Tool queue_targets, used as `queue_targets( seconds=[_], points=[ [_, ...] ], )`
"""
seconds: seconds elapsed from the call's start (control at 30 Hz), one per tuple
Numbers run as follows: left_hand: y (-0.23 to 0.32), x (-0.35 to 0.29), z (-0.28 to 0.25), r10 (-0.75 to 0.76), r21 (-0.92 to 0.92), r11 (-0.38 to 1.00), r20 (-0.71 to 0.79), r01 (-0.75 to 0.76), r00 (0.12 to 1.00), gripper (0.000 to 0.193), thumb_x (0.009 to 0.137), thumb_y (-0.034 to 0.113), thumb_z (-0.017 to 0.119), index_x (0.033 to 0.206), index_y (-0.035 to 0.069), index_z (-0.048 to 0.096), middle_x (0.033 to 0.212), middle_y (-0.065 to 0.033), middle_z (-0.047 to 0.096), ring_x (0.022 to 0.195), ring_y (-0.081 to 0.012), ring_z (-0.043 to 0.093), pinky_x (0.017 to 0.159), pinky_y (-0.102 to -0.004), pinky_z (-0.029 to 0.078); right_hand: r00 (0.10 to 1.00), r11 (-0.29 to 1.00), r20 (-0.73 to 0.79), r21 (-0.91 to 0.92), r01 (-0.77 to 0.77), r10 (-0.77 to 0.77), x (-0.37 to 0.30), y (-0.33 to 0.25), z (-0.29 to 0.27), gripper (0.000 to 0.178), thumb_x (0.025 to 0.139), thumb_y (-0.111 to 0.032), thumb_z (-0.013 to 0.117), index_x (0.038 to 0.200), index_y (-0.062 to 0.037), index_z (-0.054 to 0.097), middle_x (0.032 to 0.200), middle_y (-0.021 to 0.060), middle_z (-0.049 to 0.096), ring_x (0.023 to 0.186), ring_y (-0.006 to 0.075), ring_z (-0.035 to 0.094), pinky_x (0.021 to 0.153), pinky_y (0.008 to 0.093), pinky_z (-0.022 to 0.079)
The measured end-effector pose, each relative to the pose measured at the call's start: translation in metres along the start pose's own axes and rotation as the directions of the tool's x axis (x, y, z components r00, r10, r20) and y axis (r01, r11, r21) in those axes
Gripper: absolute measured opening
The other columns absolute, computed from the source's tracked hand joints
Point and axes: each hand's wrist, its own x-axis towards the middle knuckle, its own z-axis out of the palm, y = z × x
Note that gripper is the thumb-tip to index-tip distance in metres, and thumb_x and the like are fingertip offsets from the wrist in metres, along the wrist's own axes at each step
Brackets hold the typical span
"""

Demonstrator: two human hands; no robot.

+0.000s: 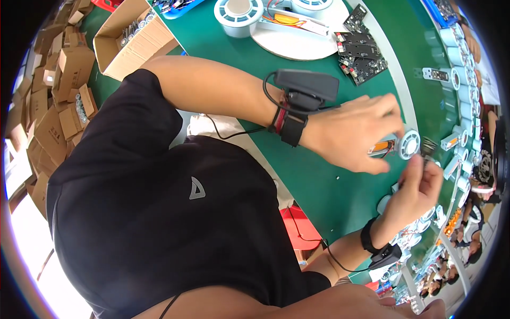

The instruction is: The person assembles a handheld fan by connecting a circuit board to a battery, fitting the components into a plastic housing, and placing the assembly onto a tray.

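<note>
My left hand (pixel 353 133) is over the green table, with its thumb and fingers spread apart around a light-blue handheld fan housing. The fan's round grille head (pixel 408 144) shows just past the fingertips, and an orange battery (pixel 381 147) with thin wires lies in its handle below my palm. Beside the grille head, my right hand (pixel 419 183) is closed, its fingers pinched on a small dark part (pixel 429 146). That part is blurred, so its exact kind is unclear. Both wrists wear black straps with dark devices.
Several black circuit boards (pixel 361 50) lie beyond my left hand, next to a round white turntable (pixel 292 47) bearing fan housings (pixel 239 16). More fan housings (pixel 461 95) line the far right. An open carton (pixel 133 40) stands at the upper left, and other people sit along the right.
</note>
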Motion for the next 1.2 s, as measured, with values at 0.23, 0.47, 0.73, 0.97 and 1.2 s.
queue_targets(
  seconds=[0.23, 0.47, 0.73, 0.97, 1.2],
  points=[
    [0.007, 0.022, 0.018, -0.164, -0.461, 0.874, 0.025, 0.156, 0.986, 0.032, 0.096, 0.022, 0.07, 0.118, 0.002, 0.057, 0.101, -0.0098, 0.059, 0.09, -0.0204, 0.062, 0.075, -0.0341, 0.051, 0.965, 0.979, 0.191, -0.064, 0.195, -0.18, -0.008, -0.005, 0.014, 0.021, 0.093, -0.005, 0.074, 0.109, 0.0016, 0.062, 0.098, 0.0035, 0.064, 0.074, 0.006, 0.058, 0.064, 0.0187, 0.046],
    [-0.012, 0.037, 0.012, -0.457, -0.873, 0.417, 0.037, 0.251, 0.889, 0.025, 0.094, 0.012, 0.069, 0.113, 0.001, 0.056, 0.096, -0.0029, 0.056, 0.086, -0.0109, 0.056, 0.072, -0.0273, 0.048, 0.991, 0.991, 0.095, -0.081, 0.105, -0.097, -0.008, 0.009, 0.01, 0.028, 0.097, -0.008, 0.069, 0.123, 0.0005, 0.063, 0.107, 0.0076, 0.071, 0.067, 0.0059, 0.061, 0.054, 0.0186, 0.045],
    [-0.03, 0.022, 0.022, -0.329, -0.435, 0.83, 0.123, 0.349, 0.936, 0.03, 0.088, 0.003, 0.063, 0.117, 0.0, 0.053, 0.097, -0.0076, 0.057, 0.084, -0.0149, 0.058, 0.071, -0.0317, 0.049, 0.969, 0.946, 0.156, -0.236, 0.224, -0.191, -0.007, 0.041, 0.024, 0.014, 0.097, -0.008, 0.07, 0.108, 0.0, 0.07, 0.095, 0.0047, 0.07, 0.062, 0.0057, 0.058, 0.051, 0.0198, 0.043],
    [-0.031, 0.022, 0.028, -0.027, -0.161, 0.986, 0.112, 0.045, 0.993, 0.038, 0.091, 0.007, 0.064, 0.126, -0.001, 0.052, 0.102, -0.0139, 0.06, 0.084, -0.0237, 0.061, 0.074, -0.0375, 0.05, 0.893, 0.844, 0.093, -0.297, 0.446, -0.439, -0.003, 0.049, 0.027, 0.009, 0.092, -0.004, 0.073, 0.101, -0.0001, 0.072, 0.086, 0.0052, 0.066, 0.057, 0.0088, 0.053, 0.047, 0.0235, 0.04],
    [-0.03, 0.025, 0.028, -0.163, -0.43, 0.874, 0.176, 0.225, 0.971, 0.032, 0.095, 0.018, 0.067, 0.121, 0.0, 0.061, 0.111, -0.0189, 0.066, 0.093, -0.0271, 0.065, 0.082, -0.0383, 0.052, 0.799, 0.722, 0.019, -0.415, 0.553, -0.601, 0.005, 0.056, 0.026, 0.011, 0.091, -0.003, 0.074, 0.101, 0.0009, 0.073, 0.081, 0.0043, 0.067, 0.054, 0.0085, 0.051, 0.049, 0.0237, 0.04]
  ],
)
